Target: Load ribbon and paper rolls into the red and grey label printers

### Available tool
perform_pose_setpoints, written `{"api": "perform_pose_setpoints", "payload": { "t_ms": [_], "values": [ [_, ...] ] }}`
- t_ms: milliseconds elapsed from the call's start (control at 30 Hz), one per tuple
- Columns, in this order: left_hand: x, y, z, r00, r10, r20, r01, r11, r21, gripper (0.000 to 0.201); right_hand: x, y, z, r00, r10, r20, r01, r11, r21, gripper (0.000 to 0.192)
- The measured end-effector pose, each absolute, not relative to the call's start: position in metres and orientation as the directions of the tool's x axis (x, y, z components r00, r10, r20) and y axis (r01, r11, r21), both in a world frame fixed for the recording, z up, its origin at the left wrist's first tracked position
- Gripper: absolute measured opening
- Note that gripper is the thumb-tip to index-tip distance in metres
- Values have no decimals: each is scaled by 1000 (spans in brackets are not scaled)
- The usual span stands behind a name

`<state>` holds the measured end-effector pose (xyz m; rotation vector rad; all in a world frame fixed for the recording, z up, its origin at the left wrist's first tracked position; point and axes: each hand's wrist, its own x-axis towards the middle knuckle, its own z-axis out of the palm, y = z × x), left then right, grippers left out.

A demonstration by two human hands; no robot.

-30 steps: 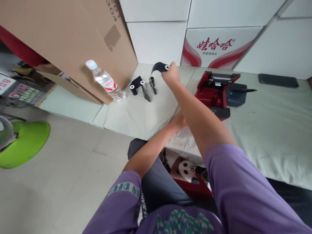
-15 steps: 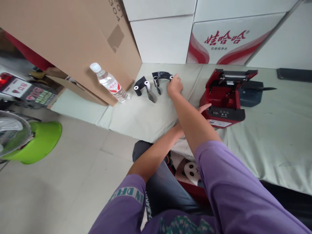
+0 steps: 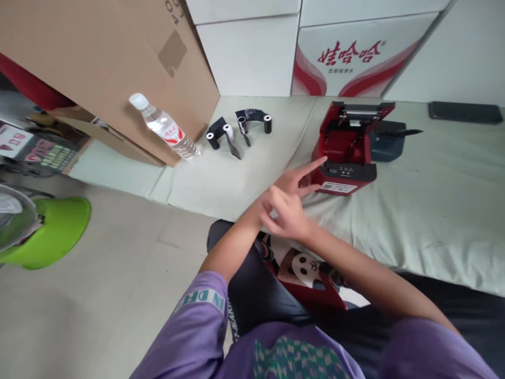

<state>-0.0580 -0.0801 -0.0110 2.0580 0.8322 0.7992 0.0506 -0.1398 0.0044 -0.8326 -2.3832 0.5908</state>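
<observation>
My right hand (image 3: pixel 284 213) hovers empty over the front edge of the pale green mat (image 3: pixel 414 189), fingers loosely spread, crossing over my left hand (image 3: pixel 302 178). That left hand is open too, and its fingertips point at the front left corner of a red printer (image 3: pixel 346 150) whose lid stands open. A black ribbon on two small white-cored spools (image 3: pixel 253 119) lies on the mat at the back, apart from both hands. A second black ribbon with spools (image 3: pixel 221 138) lies just to its left.
A plastic water bottle (image 3: pixel 165 129) leans against a large cardboard box (image 3: pixel 106 68) on the left. White cartons (image 3: pixel 347 52) line the back. A dark cover (image 3: pixel 384 142) lies behind the printer, and a black flat device (image 3: pixel 463 112) is at far right. A green object (image 3: pixel 51 229) sits on the floor.
My right hand set the black ribbon down at the back of the mat, let go and drew back toward me. My left hand's fingers now point at the printer.
</observation>
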Motion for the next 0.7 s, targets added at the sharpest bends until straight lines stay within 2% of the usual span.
{"api": "perform_pose_setpoints", "payload": {
  "t_ms": [33, 100, 133, 167, 200, 267, 300, 367, 433, 500, 600, 700],
  "values": [
    [-66, -78, -4, 614, 746, 256, 269, -503, 821, 74, 75, -168, -6, -688, 621, 376, 392, 754, -527, 27],
    [-92, -69, 11, 541, 802, 253, 379, -501, 778, 53, 119, -221, -29, -741, 510, 437, 303, 835, -459, 15],
    [-109, -62, 18, 425, 856, 296, 457, -485, 746, 39, 137, -244, -42, -767, 453, 454, 261, 867, -424, 12],
    [-128, -52, 24, 238, 895, 378, 551, -445, 706, 29, 152, -265, -58, -794, 414, 445, 236, 885, -401, 13],
    [-148, -41, 28, -1, 887, 461, 624, -360, 693, 25, 163, -282, -76, -812, 425, 399, 250, 872, -421, 16],
    [-185, -16, 30, -401, 755, 519, 659, -156, 735, 25, 174, -304, -113, -855, 448, 260, 297, 835, -464, 18],
    [-201, -4, 28, -534, 693, 484, 638, -45, 768, 30, 174, -309, -131, -871, 468, 147, 351, 804, -480, 17],
    [-222, 14, 19, -676, 603, 424, 599, 114, 793, 46, 170, -309, -158, -874, 476, -100, 452, 718, -530, 15],
    [-232, 24, 7, -752, 561, 348, 548, 237, 802, 60, 165, -301, -169, -813, 504, -291, 570, 591, -570, 17],
    [-233, 27, -3, -791, 550, 269, 500, 327, 802, 63, 162, -292, -169, -732, 557, -391, 669, 478, -570, 23],
    [-229, 24, -11, -794, 563, 229, 497, 383, 779, 43, 163, -286, -163, -670, 607, -427, 725, 413, -551, 30],
    [-223, 16, -4, -787, 562, 253, 516, 375, 770, 24, 163, -290, -162, -677, 593, -435, 719, 409, -562, 28]
  ]
}}
